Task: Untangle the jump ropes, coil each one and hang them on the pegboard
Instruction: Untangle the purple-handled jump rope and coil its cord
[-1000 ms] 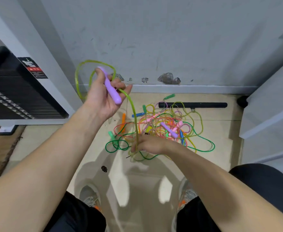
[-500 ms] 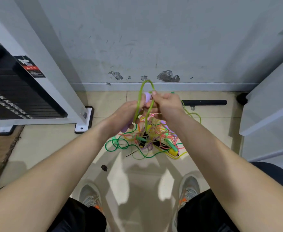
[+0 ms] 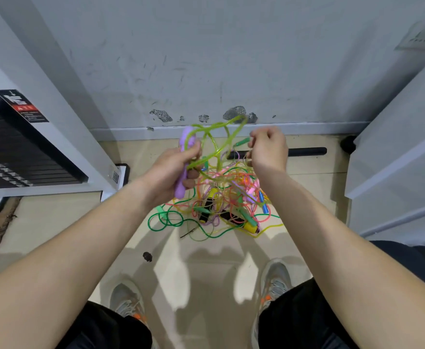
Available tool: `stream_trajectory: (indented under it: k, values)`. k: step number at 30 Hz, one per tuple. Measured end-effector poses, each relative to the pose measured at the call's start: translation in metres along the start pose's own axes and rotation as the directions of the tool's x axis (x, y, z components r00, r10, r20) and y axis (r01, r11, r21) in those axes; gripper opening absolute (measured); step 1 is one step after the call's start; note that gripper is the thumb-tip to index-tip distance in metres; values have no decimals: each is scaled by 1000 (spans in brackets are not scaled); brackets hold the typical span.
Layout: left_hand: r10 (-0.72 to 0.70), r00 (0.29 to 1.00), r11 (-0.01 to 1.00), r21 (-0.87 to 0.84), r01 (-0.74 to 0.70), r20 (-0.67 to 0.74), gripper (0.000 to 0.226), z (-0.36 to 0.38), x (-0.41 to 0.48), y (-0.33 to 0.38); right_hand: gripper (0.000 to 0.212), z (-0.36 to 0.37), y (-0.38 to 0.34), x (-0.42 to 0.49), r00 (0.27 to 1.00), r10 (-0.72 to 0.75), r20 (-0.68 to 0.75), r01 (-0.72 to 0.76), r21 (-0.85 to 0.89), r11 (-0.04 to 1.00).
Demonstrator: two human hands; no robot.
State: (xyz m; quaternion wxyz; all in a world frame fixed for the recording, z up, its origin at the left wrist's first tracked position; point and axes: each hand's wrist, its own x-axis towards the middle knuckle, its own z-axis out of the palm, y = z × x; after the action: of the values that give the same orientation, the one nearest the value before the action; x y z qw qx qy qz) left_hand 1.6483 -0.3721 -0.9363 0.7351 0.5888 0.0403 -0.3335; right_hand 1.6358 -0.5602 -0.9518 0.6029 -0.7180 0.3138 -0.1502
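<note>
green rope between left grip, right grip

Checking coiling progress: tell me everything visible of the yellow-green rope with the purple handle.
The yellow-green rope is a thin, translucent, plastic-looking cord, lifted in loose loops above the tangled pile. The left hand grips its purple handle, near upright. The right hand seems to pinch one strand. The rest trails into the pile.

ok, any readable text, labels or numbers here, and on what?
No text can be quoted.
Warning label on the black machine panel, left: pictogram, red band, print too small to read.
QR sticker on the white frame post: no legible characters.
Wall plate, top right: marks blurred.
Jump ropes: no print visible.
</note>
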Motion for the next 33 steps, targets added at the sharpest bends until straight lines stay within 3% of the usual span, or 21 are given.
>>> stream_trajectory:
  k: [1, 3, 5, 6, 8, 10, 12, 14, 16, 18, 20, 23, 26, 29, 31, 33]
  values:
    - [-22, 1000, 997, -77, 24, 18, 22, -1, -1, 8, 14, -4, 14, 2, 999, -33, 31, 37, -138, 990]
    - [-59, 996, 978, -194, 71, 67, 23, 0, -4, 22, 35, -10, 42, -3, 935, 3, 355, 128, -343, 930]
    - [-54, 992, 963, -256, 82, 114, 25, 1, -7, 33, 53, -9, 66, -13, 760, 132, 637, 254, -478, 841]
    - [-35, 990, 957, -281, 72, 134, 25, 0, -8, 38, 48, -7, 77, -17, 680, 192, 708, 319, -521, 792]
    - [36, 991, 937, -349, 12, 130, 26, -5, -7, 47, 18, -5, 99, -18, 606, 301, 736, 418, -617, 667]
    - [143, 990, 897, -423, -130, 1, 29, -14, -2, 54, 25, -13, 114, -10, 630, 357, 690, 437, -695, 571]
    - [253, 943, 888, -335, -316, -218, 29, -29, 6, 56, 35, -22, 118, -2, 691, 335, 640, 391, -721, 572]
    - [373, 839, 914, -1, -407, -397, 24, -46, 15, 47, 42, -23, 103, -1, 764, 227, 604, 320, -660, 679]
    - [436, 792, 891, 330, -313, -426, 20, -55, 24, 28, 39, -14, 74, -8, 800, 85, 593, 279, -495, 823]
    - [406, 843, 848, 490, -204, -352, 15, -49, 30, 5, 34, 0, 41, -18, 799, -2, 602, 195, -257, 947]
    - [327, 916, 845, 506, -174, -231, 16, -31, 30, -16, 27, 6, 12, -24, 794, -62, 604, 123, -60, 991]
    - [253, 967, 899, 380, -219, -41, 17, 3, 20, -36, 17, 10, -17, -26, 800, -126, 586, -21, 237, 971]
    - [293, 955, 877, 382, -290, 52, 34, 21, 12, -45, 17, 6, -31, -24, 824, -44, 565, -243, 422, 873]
    - [391, 921, 827, 440, -350, -1, 37, 28, 8, -45, 21, 0, -33, -22, 807, 7, 591, -366, 491, 791]
    - [489, 872, 738, 553, -387, -42, 26, 29, 7, -43, 24, -3, -32, -23, 788, 22, 615, -406, 492, 770]
    - [475, 880, 699, 600, -389, 17, 8, 31, 5, -41, 26, -4, -31, -26, 774, 22, 633, -421, 489, 764]
